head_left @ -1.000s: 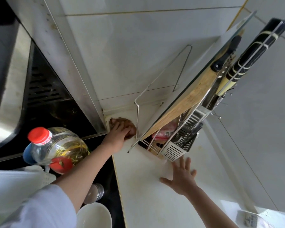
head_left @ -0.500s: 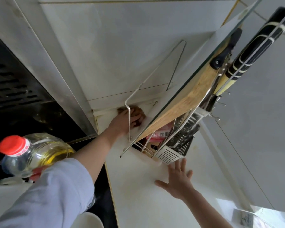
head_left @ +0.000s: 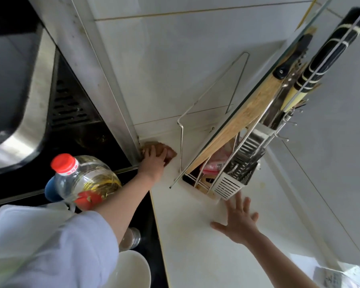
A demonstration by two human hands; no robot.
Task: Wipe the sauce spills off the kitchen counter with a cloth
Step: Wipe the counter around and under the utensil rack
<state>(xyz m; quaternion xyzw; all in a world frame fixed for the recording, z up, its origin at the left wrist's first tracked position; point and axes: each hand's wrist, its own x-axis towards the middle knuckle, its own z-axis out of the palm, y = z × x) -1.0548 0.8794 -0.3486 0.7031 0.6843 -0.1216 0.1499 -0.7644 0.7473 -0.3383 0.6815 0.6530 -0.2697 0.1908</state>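
Brown cloth; white counter; red-capped oil bottle.

The brown crumpled cloth lies at the far corner of the pale stone counter, under the left hand. At three o'clock from it stands the steel wire rack. At five o'clock the right hand rests flat. At eight o'clock sits the clear plastic oil bottle.

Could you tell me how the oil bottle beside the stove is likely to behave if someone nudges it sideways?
The oil bottle looks partly full, so it is probably fairly heavy and would slide rather than fly off. Its clear plastic body seems smooth and possibly greasy, so likely slippery. It is tall with a narrow neck under the red cap, so a push high up might tip it.
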